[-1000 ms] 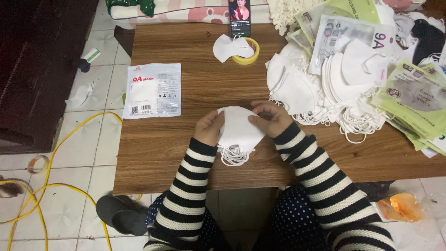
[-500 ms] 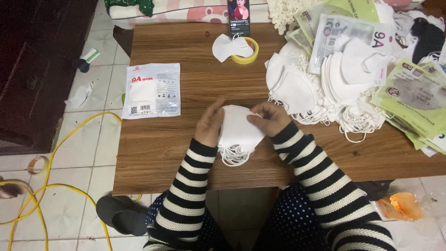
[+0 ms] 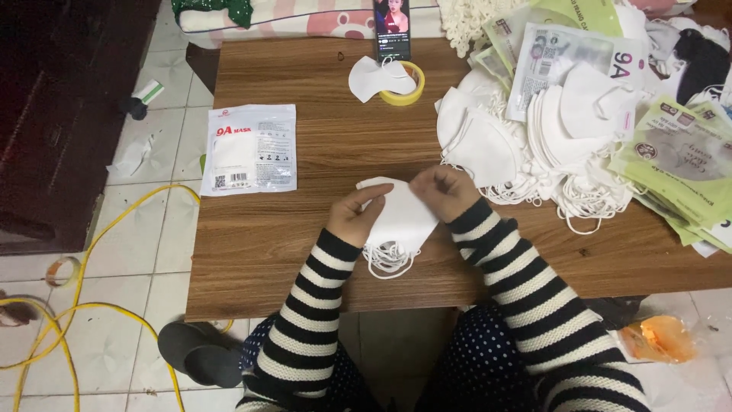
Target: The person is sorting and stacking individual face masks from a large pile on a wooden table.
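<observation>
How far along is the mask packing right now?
Done: one sealed packet lies on the wooden table. In hand: the left hand and right hand hold a small stack of white masks. Left: a big heap of loose masks and empty green pouches on the right.

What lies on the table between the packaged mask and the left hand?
Only bare wooden table shows in the head view between the packaged mask and the left hand.
</observation>
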